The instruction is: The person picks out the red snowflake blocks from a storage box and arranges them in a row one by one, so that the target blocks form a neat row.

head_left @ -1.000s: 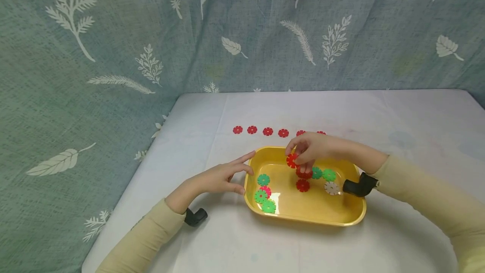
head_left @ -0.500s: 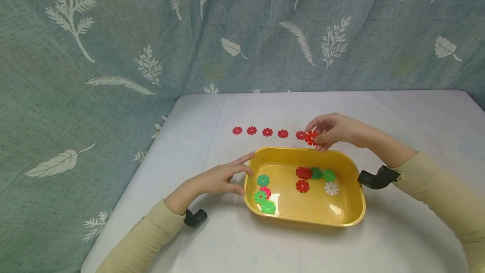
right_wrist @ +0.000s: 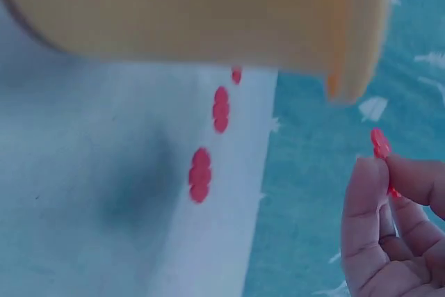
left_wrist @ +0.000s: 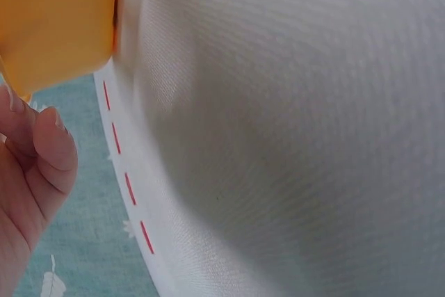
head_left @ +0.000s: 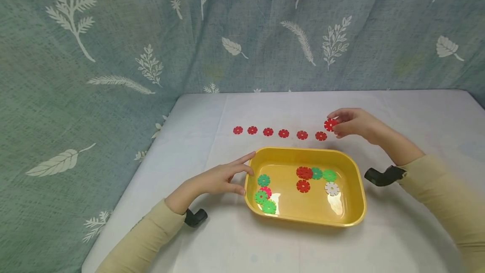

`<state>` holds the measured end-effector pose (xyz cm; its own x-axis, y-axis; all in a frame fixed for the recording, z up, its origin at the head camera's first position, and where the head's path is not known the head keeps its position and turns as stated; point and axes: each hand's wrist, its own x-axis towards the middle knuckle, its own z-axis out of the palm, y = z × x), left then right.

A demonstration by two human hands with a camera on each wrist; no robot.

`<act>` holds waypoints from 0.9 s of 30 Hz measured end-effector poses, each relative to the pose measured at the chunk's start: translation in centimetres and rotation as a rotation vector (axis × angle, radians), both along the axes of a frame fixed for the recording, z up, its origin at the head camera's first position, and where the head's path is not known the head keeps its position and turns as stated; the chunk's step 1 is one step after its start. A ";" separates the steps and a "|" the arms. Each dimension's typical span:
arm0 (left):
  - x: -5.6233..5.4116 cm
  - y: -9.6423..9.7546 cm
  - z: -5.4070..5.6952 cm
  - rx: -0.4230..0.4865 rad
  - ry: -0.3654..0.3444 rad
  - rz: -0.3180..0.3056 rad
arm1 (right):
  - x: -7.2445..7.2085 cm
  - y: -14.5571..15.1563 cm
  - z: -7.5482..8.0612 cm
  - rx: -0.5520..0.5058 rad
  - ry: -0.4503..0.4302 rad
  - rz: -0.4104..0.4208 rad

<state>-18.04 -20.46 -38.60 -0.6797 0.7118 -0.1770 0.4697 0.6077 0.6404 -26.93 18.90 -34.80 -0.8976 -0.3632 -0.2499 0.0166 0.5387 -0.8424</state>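
Note:
My right hand pinches a red notched plastic disc between thumb and fingers, held above the table past the right end of a row of red discs. The right wrist view shows the pinched disc edge-on at the fingertips. My left hand lies with spread fingers against the left rim of a yellow tray. In the left wrist view, part of the left hand shows beside the tray wall.
Inside the tray lie several discs: red discs, green discs, a pink disc and a white disc. A white cloth covers the table. Behind it hangs a leaf-patterned curtain.
My right hand has lifted the red disc out of the tray and carried it back and right, past the row's end. The left hand and tray have stayed put.

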 end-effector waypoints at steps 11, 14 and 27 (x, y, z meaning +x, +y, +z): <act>0.0 0.0 0.0 -0.007 -0.005 0.003 | -1.3 1.4 -2.5 0.038 -0.072 -0.122; 0.0 0.0 0.0 -0.009 -0.002 0.002 | -1.7 1.8 -3.3 0.038 -0.102 -0.124; -0.1 0.0 -0.1 -0.007 -0.013 0.007 | -3.3 2.8 -5.0 0.040 -0.234 -0.112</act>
<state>-18.11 -20.47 -38.71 -0.6825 0.7056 -0.1908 0.4570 0.6156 0.6421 -30.28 21.71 -39.77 -0.8477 -0.2506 -0.4675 0.2698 0.5552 -0.7867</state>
